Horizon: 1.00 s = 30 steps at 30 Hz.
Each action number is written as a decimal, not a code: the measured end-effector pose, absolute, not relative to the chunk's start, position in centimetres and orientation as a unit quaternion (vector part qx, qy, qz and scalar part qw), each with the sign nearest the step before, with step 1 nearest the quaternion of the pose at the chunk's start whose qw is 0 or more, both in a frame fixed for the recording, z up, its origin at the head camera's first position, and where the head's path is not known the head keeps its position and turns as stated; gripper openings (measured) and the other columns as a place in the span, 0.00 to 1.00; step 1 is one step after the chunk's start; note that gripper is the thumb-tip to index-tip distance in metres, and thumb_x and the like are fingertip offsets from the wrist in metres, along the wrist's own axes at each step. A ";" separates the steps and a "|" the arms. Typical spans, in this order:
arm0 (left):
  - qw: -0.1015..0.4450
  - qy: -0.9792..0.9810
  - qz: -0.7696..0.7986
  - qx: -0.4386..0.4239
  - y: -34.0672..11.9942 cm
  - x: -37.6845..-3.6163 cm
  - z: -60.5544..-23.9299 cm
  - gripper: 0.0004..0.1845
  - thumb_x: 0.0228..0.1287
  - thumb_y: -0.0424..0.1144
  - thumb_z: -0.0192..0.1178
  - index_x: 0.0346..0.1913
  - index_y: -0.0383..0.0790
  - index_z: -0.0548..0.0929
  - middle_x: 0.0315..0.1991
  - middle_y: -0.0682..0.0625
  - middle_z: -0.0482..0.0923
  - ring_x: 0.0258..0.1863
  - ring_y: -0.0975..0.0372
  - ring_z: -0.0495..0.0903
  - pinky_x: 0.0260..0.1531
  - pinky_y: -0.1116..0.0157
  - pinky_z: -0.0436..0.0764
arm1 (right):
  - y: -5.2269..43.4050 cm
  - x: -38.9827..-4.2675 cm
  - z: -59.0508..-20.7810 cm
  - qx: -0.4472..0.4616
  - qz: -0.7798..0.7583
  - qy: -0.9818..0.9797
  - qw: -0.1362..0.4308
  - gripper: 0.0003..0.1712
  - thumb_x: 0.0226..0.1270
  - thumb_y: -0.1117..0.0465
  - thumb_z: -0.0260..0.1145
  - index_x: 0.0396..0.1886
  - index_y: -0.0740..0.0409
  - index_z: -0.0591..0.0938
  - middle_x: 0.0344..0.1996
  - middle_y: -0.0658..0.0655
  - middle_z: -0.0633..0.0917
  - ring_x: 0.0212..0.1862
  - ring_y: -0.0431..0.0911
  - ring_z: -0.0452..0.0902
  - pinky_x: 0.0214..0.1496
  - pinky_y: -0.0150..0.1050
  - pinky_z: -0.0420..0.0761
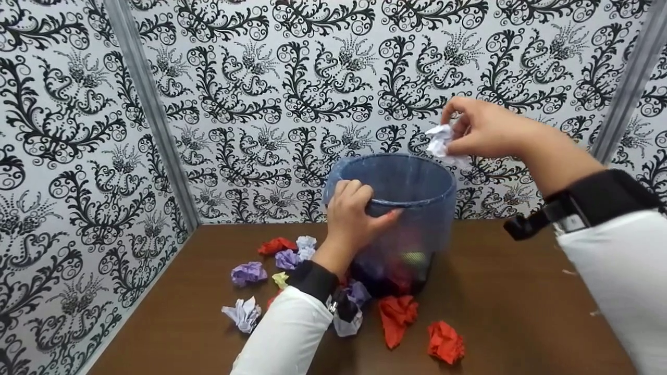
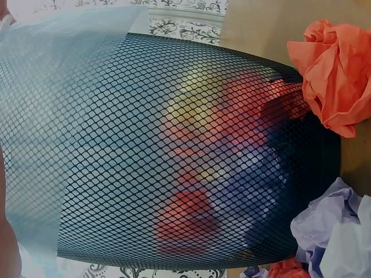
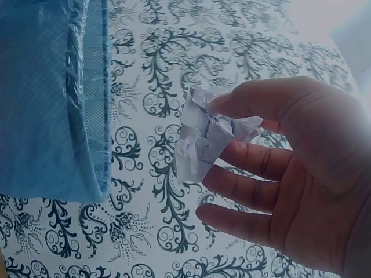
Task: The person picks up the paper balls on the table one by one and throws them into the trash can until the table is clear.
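Crumpled white paper is pinched by right fingers; left fingers grip a film-lined mesh bin.

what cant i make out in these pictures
How many crumpled papers the bin holds: head and left wrist views, blurred by liner and mesh.
The full shape of one red paper: head view, partly hidden by the left sleeve.
Most of the left hand: left wrist view, cut off by the left edge.
Part of the held white paper: right wrist view, covered by the right hand.
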State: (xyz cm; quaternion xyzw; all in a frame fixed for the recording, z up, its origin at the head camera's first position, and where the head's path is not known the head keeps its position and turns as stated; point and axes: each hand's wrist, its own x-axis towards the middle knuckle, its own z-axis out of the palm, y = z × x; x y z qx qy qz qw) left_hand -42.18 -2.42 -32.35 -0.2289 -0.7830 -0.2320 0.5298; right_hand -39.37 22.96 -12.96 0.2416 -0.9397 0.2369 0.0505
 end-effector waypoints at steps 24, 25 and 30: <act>0.537 -0.781 -0.227 -0.222 -2.4 -42.2 -32.5 0.32 0.44 0.73 0.63 0.23 0.46 0.70 0.27 0.55 0.67 0.38 0.60 0.69 0.31 0.61 0.73 | 16.1 -43.4 -13.9 0.239 0.188 -0.952 0.035 0.28 0.56 0.62 0.68 0.55 0.53 0.68 0.42 0.60 0.81 0.39 0.52 0.81 0.41 0.44 0.83; 0.538 -0.781 -0.227 -0.223 -2.4 -42.2 -32.4 0.32 0.44 0.73 0.63 0.23 0.46 0.70 0.27 0.55 0.67 0.38 0.60 0.69 0.31 0.61 0.73 | 16.1 -43.5 -14.1 0.237 0.182 -0.954 0.040 0.28 0.55 0.61 0.69 0.55 0.53 0.68 0.42 0.59 0.81 0.39 0.52 0.81 0.41 0.43 0.83; 0.540 -0.779 -0.225 -0.224 -2.4 -42.2 -32.3 0.32 0.44 0.73 0.63 0.23 0.46 0.70 0.27 0.54 0.67 0.38 0.59 0.70 0.31 0.61 0.73 | 16.0 -43.9 -14.9 0.229 0.189 -0.954 0.045 0.29 0.55 0.59 0.69 0.56 0.51 0.68 0.42 0.59 0.81 0.40 0.52 0.80 0.40 0.43 0.82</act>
